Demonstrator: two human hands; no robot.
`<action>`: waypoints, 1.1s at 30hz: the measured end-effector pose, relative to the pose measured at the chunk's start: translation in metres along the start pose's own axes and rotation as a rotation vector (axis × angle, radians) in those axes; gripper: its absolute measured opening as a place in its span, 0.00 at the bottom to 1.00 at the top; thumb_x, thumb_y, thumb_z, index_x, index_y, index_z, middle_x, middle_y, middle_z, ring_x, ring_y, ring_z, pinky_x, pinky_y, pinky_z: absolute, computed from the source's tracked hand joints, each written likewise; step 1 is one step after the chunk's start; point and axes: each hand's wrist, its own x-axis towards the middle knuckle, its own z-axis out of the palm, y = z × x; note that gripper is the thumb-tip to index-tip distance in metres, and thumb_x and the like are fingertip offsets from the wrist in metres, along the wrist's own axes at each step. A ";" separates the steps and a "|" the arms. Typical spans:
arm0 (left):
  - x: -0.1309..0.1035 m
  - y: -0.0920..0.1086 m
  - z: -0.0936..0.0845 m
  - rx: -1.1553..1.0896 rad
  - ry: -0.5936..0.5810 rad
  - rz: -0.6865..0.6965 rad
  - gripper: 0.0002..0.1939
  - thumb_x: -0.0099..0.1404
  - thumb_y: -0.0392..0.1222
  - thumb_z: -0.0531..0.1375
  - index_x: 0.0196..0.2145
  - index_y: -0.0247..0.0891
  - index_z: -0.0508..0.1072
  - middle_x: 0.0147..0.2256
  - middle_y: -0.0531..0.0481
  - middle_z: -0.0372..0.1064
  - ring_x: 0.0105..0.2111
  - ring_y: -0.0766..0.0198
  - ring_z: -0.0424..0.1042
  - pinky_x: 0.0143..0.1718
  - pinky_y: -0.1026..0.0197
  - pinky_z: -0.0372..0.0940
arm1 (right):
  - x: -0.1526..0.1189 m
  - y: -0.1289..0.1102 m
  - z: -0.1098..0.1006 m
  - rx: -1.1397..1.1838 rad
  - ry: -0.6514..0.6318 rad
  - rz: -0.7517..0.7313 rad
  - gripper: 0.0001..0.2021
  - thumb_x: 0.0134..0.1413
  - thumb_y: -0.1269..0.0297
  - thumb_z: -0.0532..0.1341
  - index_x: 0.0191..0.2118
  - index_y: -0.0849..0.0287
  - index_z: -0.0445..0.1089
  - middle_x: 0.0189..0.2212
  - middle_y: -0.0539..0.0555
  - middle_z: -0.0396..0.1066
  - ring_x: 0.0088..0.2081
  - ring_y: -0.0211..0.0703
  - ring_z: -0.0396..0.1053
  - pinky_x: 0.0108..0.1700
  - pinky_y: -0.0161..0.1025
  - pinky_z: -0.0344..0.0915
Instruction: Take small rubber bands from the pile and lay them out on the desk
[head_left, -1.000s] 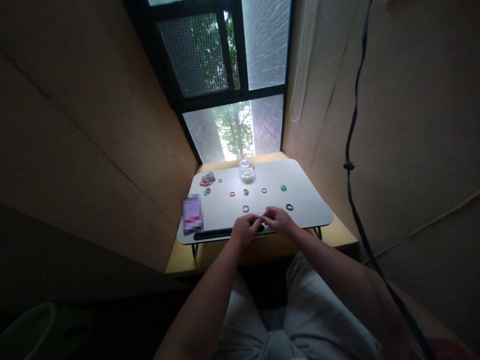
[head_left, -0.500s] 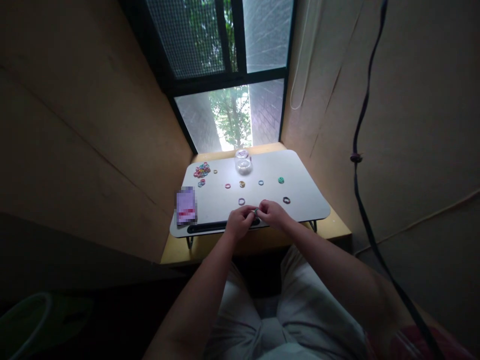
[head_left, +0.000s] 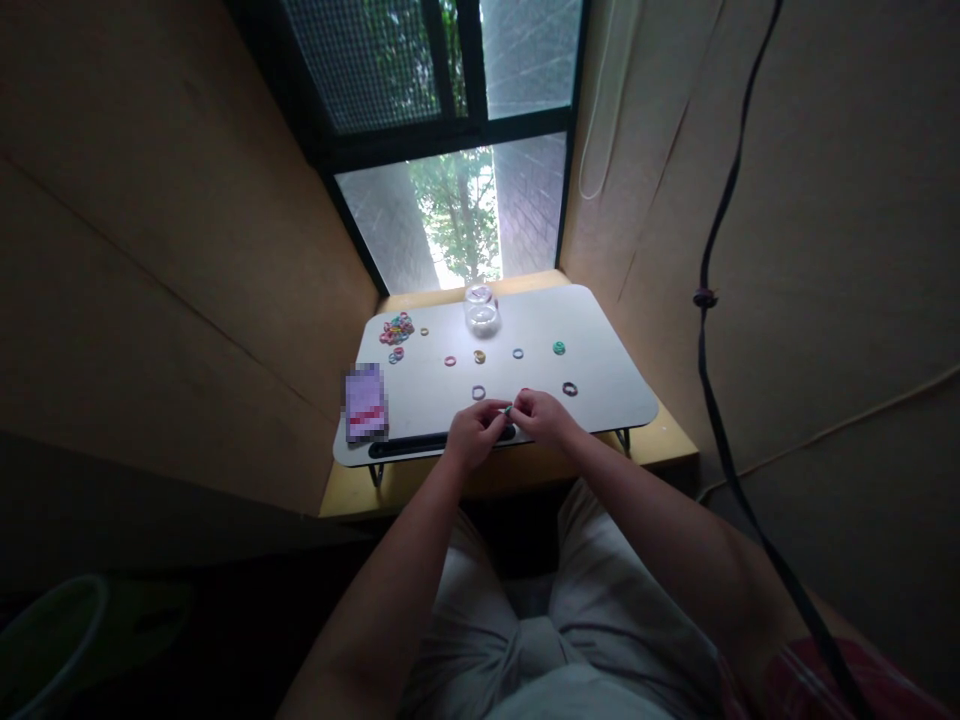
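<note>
Near the front edge of the white lap desk [head_left: 427, 400], my left hand [head_left: 474, 432] and my right hand [head_left: 541, 415] meet fingertip to fingertip. Pinched between them is a small green hair tie [head_left: 508, 411], partly hidden by the fingers. Just beyond the hands lies a lavender hair tie [head_left: 478, 393], and dark hair ties [head_left: 570, 389] rest to the right. Farther back, a row holds a pink hair tie [head_left: 450, 361], tan hair ties [head_left: 480, 357], a blue hair tie [head_left: 517, 353] and green hair ties [head_left: 559, 348].
A mixed pile of hair ties [head_left: 396, 328] sits at the back left, with a clear jar [head_left: 481, 312] at the back middle. On the left lies a blurred purple packet [head_left: 365, 402]. A black cord [head_left: 721, 400] hangs at the right. The window [head_left: 457, 215] stands behind.
The whole view has shifted slightly, so the desk appears a little higher. Both hands stay together on the green hair tie, with only a small shift of the fingers.
</note>
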 end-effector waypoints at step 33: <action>-0.001 0.001 0.002 -0.061 0.034 -0.037 0.12 0.64 0.47 0.55 0.32 0.38 0.73 0.26 0.52 0.72 0.27 0.66 0.70 0.32 0.64 0.63 | -0.007 0.008 0.001 0.105 -0.019 -0.065 0.10 0.51 0.63 0.58 0.22 0.57 0.61 0.18 0.47 0.59 0.26 0.37 0.59 0.30 0.34 0.57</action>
